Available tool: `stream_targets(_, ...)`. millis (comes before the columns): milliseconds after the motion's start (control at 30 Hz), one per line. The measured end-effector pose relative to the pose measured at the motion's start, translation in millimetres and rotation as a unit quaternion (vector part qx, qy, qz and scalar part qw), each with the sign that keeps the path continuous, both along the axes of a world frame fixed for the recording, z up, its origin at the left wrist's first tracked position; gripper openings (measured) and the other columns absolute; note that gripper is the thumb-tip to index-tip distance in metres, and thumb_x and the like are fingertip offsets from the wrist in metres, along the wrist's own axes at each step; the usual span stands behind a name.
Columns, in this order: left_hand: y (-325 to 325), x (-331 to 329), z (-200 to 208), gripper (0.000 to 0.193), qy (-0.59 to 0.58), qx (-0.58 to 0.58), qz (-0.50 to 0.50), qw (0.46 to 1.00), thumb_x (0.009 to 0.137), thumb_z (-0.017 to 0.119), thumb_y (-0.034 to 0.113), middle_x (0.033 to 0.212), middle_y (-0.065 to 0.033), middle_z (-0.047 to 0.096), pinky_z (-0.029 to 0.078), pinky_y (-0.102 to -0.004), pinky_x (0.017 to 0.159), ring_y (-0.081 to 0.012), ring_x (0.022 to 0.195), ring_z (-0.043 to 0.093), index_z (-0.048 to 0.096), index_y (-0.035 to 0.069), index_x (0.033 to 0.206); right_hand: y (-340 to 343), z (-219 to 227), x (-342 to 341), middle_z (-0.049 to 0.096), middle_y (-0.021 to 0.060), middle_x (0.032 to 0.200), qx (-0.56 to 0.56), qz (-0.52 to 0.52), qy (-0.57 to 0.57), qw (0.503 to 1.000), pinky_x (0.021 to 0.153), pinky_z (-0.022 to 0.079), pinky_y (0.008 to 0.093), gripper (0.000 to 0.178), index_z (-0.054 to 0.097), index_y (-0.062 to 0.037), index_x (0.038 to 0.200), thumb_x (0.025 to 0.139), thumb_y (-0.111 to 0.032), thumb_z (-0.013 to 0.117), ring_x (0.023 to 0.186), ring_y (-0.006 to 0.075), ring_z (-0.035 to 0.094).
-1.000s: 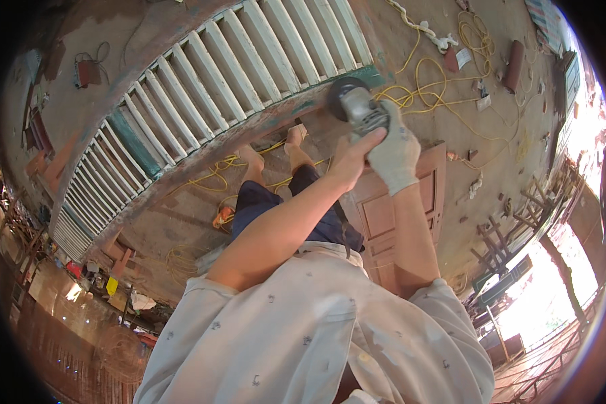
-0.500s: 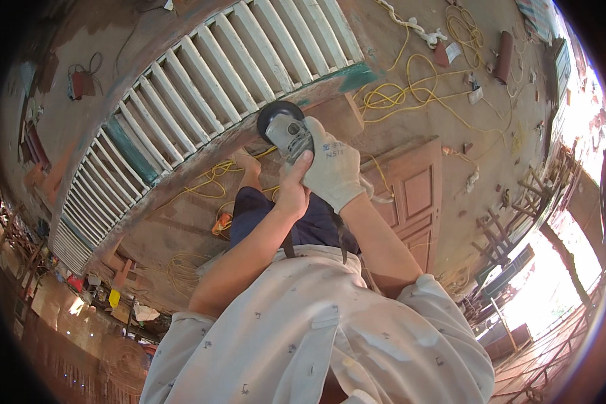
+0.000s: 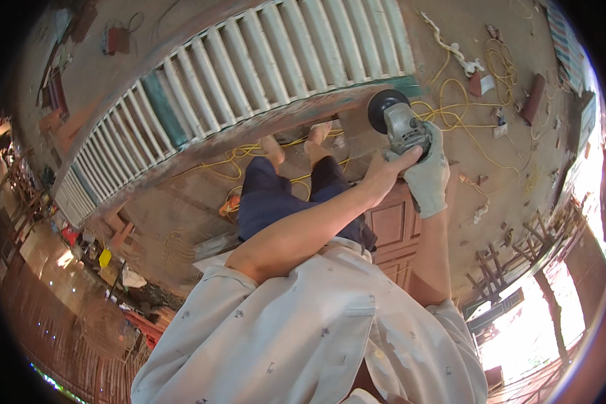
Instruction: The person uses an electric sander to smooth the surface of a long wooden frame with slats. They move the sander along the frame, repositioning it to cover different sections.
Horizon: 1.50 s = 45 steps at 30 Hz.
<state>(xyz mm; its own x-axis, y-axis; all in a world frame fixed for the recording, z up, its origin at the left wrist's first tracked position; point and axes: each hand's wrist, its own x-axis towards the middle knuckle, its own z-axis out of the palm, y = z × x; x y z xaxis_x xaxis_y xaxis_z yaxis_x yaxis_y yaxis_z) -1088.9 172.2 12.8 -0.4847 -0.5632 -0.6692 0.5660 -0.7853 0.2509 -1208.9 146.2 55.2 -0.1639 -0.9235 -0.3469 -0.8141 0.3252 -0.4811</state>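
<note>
My left hand (image 3: 386, 176), bare, is closed on an angle grinder (image 3: 405, 128) with a grey head and a round black disc (image 3: 378, 110). On the same tool's body, my right hand (image 3: 429, 178) is closed too, in a pale work glove. The disc hangs at the right end of a long slatted shutter panel (image 3: 163, 111) with whitish slats and green crosspieces. Whether it touches the panel's edge I cannot tell. Both hands cover the rear part of the grinder.
Yellow cord (image 3: 444, 111) lies looped on the floor to the right and under the panel. A brown panelled door (image 3: 389, 215) lies below my right forearm. My bare feet (image 3: 272, 149) are near the panel's lower edge. Wood scraps (image 3: 495, 273) are piled at the right.
Both hands have carried the grinder to the right along the panel, from its middle part to near its right corner. My left arm now reaches further across my body.
</note>
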Motion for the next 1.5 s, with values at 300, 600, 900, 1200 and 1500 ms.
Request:
stream_targets(300,101,155,-9,0.05,-0.038,0.065,0.149,0.986,0.106,0.07,0.041,0.135,-0.0039,0.07,0.056,-0.0401,0.104,-0.0187,0.12,0.07,0.06,0.008,0.142,51,0,168,0.077,0.0185,0.12,0.101,0.121,-0.067,0.985,0.089,0.059,0.0479,0.085,0.053,-0.016,0.152,0.078,-0.044,0.085,0.105,0.0401,0.076)
stream_targets(600,146,266,-18,0.054,-0.045,0.032,0.217,0.974,0.111,0.059,0.04,0.149,-0.0062,0.062,0.042,-0.042,0.121,-0.0231,0.14,0.057,0.051,0.009,0.154,86,-19,279,0.071,0.0201,0.125,0.104,0.235,-0.06,0.964,0.087,0.059,0.0499,0.074,0.047,-0.0146,0.157,0.09,-0.038,0.069,0.106,0.0366,0.075)
stream_targets(900,93,197,-21,0.042,-0.008,0.04,0.192,0.981,0.106,0.07,0.032,0.127,-0.0034,0.072,0.06,-0.0312,0.089,-0.0135,0.108,0.072,0.061,0.007,0.14,52,-15,212,0.076,0.0205,0.119,0.127,0.154,0.009,0.98,0.089,0.058,0.0499,0.081,0.05,-0.0146,0.154,0.083,-0.044,0.077,0.103,0.041,0.076)
stream_targets(1200,51,94,-23,0.046,-0.033,0.059,0.133,0.989,0.104,0.072,0.036,0.125,-0.0065,0.073,0.062,-0.0334,0.085,-0.0149,0.106,0.073,0.063,0.006,0.137,17,-9,110,0.076,0.0184,0.113,0.104,0.132,0.035,0.985,0.087,0.059,0.0505,0.081,0.048,-0.0155,0.155,0.085,-0.043,0.076,0.102,0.0392,0.076)
stream_targets(1500,3,2,-27,0.054,-0.039,0.045,0.058,0.997,0.098,0.078,0.043,0.122,-0.0084,0.075,0.062,-0.0402,0.091,-0.0186,0.108,0.074,0.067,0.006,0.136,-27,-4,17,0.078,0.0208,0.112,0.147,0.068,0.066,0.985,0.09,0.057,0.0518,0.084,0.049,-0.0185,0.154,0.081,-0.045,0.08,0.105,0.0425,0.075)
